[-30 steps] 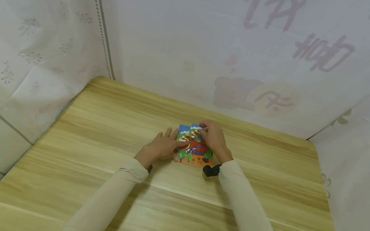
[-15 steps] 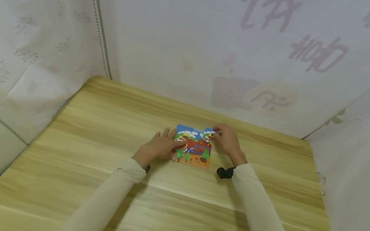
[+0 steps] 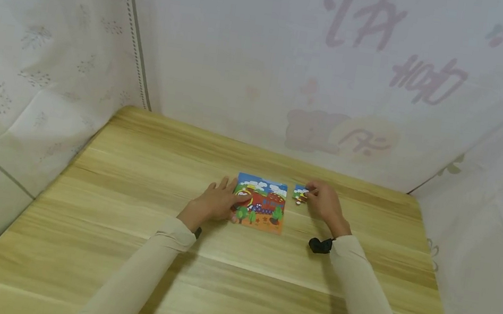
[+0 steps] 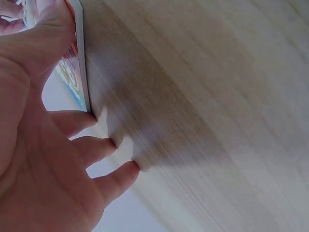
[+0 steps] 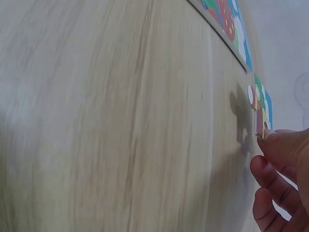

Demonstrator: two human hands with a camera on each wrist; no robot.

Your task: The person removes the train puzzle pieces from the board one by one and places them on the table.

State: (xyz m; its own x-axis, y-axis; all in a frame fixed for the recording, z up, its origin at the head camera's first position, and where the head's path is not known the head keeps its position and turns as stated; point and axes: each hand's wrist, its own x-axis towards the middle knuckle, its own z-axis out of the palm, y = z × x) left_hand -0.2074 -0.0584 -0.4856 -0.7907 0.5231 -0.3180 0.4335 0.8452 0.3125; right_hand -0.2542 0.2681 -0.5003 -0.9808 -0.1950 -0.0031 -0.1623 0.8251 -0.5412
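Observation:
A square jigsaw puzzle [image 3: 267, 219] with a bright picture of red shapes, trees and clouds lies flat on the table. My left hand [image 3: 215, 200] is at its left side, thumb on the picture and the other fingers spread. In the left wrist view, the fingertips [image 4: 129, 169] rest on the wood beside the puzzle's edge [image 4: 83, 72]. To the right of the puzzle, my right hand [image 3: 325, 205] pinches a jigsaw piece [image 3: 300, 194] between thumb and finger. Seen from the right wrist, the piece [image 5: 260, 102] is tilted above the wood and casts a shadow, apart from the puzzle.
The wooden table [image 3: 232, 294] has light and dark grain. A printed white cloth [image 3: 227, 57] hangs behind its far edge, with more patterned cloth [image 3: 42, 68] on the left and right. A black strap [image 3: 320, 245] is at the right wrist.
My right hand has moved right with the jigsaw piece, from over the puzzle's upper part to beyond its right edge. The left hand has stayed at the puzzle's left side.

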